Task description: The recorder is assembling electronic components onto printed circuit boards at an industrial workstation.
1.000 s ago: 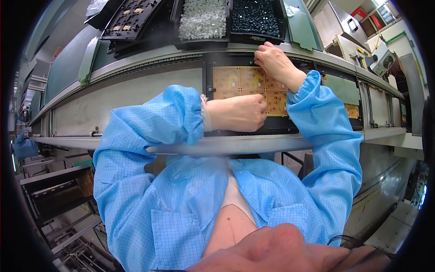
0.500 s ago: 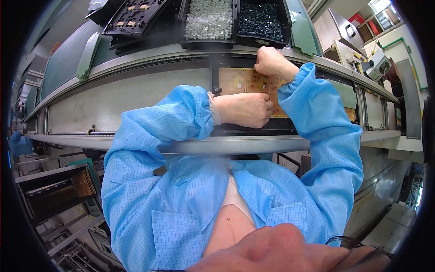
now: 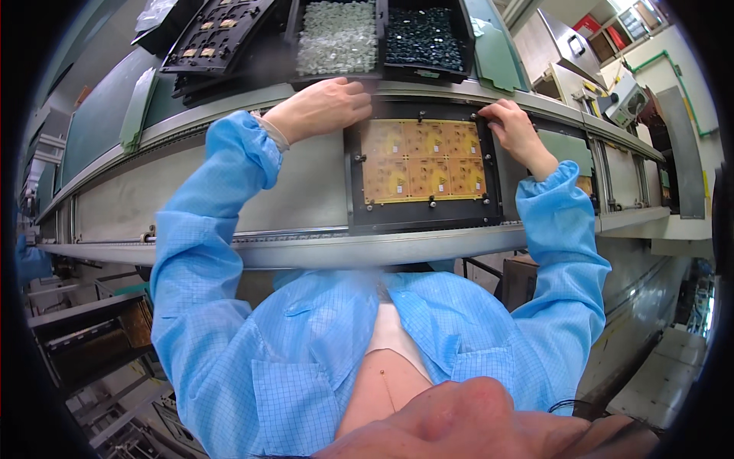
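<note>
The left hand [image 3: 321,109] is reaching over the far rail, just below the tray of white parts [image 3: 338,38]; its fingers are bending together, blurred, and whether they are pinching a part cannot be told. The right hand [image 3: 516,135] is poising at the far right corner of a black frame [image 3: 413,217], its thumb and forefinger bending toward each other; whether they are pinching anything or touching the frame is unclear.

The yellow board [image 3: 407,159], with six panels, is lying flat inside the frame, in front of the person. The right fingertips are sitting just beyond its far right corner; the left fingers are staying clear, beyond its far left corner.

The step in hand is seemingly fitting parts to the board, the next move calling for careful finger placement.
</note>
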The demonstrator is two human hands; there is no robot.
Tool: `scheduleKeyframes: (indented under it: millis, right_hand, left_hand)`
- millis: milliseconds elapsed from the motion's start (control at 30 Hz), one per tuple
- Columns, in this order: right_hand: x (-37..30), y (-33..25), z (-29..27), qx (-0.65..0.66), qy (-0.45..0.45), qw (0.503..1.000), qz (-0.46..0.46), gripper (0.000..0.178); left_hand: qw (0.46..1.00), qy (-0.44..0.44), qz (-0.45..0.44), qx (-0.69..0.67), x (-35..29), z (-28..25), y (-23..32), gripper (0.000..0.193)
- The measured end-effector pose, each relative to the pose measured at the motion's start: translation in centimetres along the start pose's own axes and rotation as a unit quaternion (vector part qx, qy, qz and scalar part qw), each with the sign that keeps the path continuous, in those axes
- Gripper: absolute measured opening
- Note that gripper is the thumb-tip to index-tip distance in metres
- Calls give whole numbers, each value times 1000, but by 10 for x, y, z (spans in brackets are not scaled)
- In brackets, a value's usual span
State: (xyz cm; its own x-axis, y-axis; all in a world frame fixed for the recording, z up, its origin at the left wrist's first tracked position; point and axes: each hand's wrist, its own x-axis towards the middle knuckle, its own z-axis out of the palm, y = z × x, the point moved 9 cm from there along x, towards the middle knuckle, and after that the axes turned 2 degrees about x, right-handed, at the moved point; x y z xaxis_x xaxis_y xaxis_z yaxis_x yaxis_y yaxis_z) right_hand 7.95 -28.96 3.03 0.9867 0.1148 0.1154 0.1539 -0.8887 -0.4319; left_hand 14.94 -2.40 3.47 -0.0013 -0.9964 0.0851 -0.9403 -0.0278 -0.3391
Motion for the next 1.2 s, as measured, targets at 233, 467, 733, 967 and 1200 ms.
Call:
scheduleKeyframes:
  millis: [233, 467, 733, 967, 1200]
  right_hand:
    - [9, -5, 2, -56, -12, 988, -141, 16]
    - [13, -7, 5, -147, 1, 981, -124, 6]
    - [39, 14, 19, -187, -127, 969, 95, 16]
    - [43, 19, 21, -165, -176, 951, 195, 19]
    - [44, 6, 26, -165, -225, 955, 99, 16]
  left_hand:
    - [974, -32, 203, 99, 19, -1, 19, 9]
    - [982, -48, 178, 30, 28, 6, 17, 5]
    - [988, -60, 131, 49, 32, 15, 21, 3]
    - [992, -48, 108, 42, 32, 13, 21, 2]
    - [994, -48, 90, 33, 34, 16, 21, 2]
